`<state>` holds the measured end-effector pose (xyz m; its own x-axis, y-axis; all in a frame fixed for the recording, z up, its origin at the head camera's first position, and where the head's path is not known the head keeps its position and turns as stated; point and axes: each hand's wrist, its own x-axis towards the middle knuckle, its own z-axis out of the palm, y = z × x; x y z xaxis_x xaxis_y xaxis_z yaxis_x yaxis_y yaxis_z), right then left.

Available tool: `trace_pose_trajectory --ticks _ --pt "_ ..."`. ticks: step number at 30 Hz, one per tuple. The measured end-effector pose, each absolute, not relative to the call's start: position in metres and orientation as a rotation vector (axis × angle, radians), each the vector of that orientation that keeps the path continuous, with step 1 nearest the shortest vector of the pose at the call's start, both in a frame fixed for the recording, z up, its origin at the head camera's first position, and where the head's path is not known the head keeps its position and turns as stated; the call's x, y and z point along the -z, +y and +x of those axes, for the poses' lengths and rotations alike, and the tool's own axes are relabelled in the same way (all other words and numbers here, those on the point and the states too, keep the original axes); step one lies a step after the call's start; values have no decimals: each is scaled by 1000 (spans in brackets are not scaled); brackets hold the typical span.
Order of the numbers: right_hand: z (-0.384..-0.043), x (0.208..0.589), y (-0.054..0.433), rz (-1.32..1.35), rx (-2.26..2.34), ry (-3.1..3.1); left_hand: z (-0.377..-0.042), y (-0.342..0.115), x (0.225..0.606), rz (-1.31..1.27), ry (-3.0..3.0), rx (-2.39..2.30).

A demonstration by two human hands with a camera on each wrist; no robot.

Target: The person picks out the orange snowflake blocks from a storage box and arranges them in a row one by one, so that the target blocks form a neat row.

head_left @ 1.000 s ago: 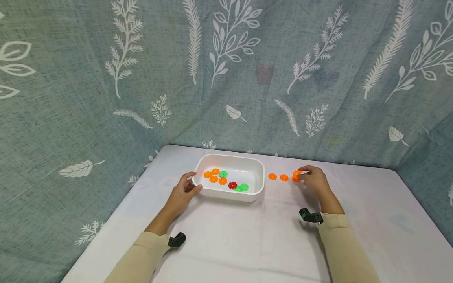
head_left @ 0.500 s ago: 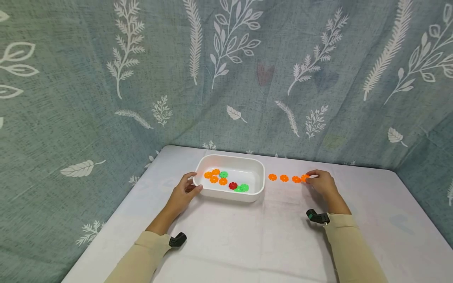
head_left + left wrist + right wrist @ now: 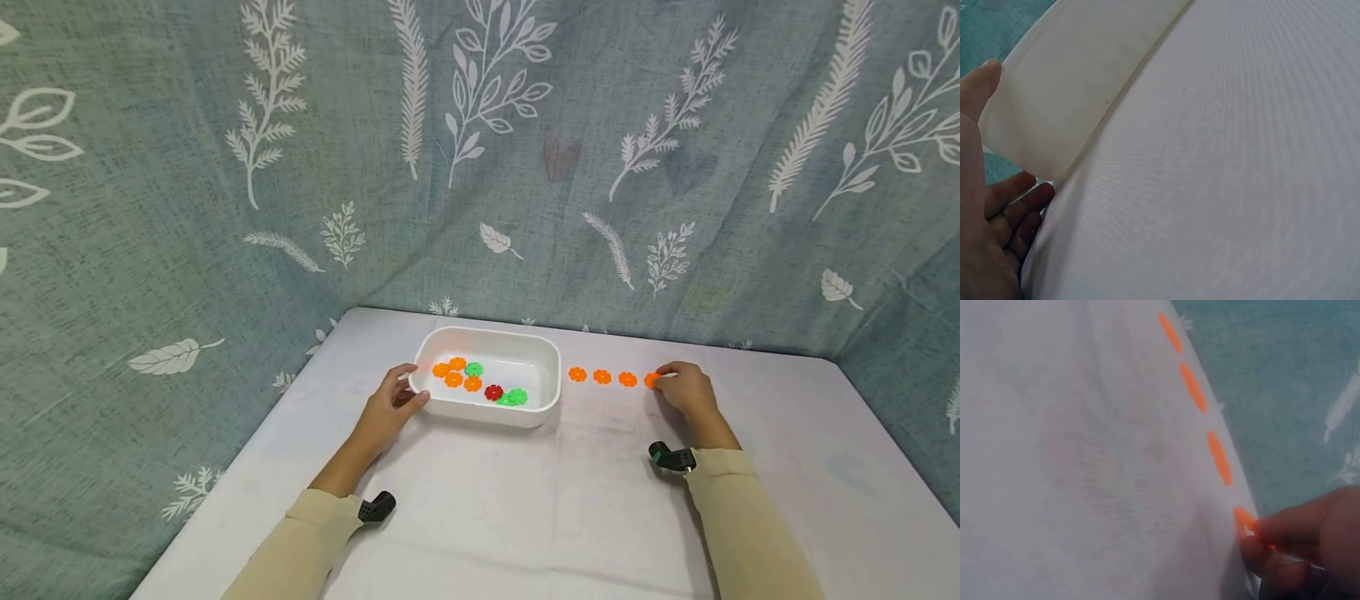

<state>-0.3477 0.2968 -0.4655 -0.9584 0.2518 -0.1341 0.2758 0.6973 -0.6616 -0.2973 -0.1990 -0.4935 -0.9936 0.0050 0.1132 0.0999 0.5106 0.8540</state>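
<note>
Head view: pretty bright, soft even light, seemingly from above. Desk [image 3: 480,517] super pale, close to washed out; soft shadows beside right sleeve [image 3: 750,517] and along front of tray [image 3: 480,412]. Faint reddish tint on tray's back left wall. Orange discs [image 3: 602,377] crazy saturated. Left wrist view: dimmer, greyish, fine ripple pattern over desk. Right wrist view: hazy, low contrast, discs just fuzzy streaks, right grip [image 3: 1335,531] kinda soft too.

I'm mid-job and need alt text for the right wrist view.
A right hand pinches an orange disc at lower right. Three more orange discs run in a spaced row up from it on a white cloth, beside teal fabric printed with white leaves.
</note>
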Motion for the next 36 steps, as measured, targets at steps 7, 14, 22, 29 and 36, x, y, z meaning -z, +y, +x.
trace_pose_trajectory --ticks 7,14,22,29,36 --pt "-349 463 294 409 1027 2886 -299 -202 495 -94 -2655 1508" --pt "-350 461 293 358 942 2911 -300 -202 495 -104 -2643 1525" --pt "-350 460 293 365 891 2923 -299 -201 494 -76 -2659 1523" --pt "-348 463 292 467 950 2924 -298 -201 493 -91 -2651 1519" --pt "-347 463 288 544 1089 2881 -297 -201 493 -80 -2652 1507"
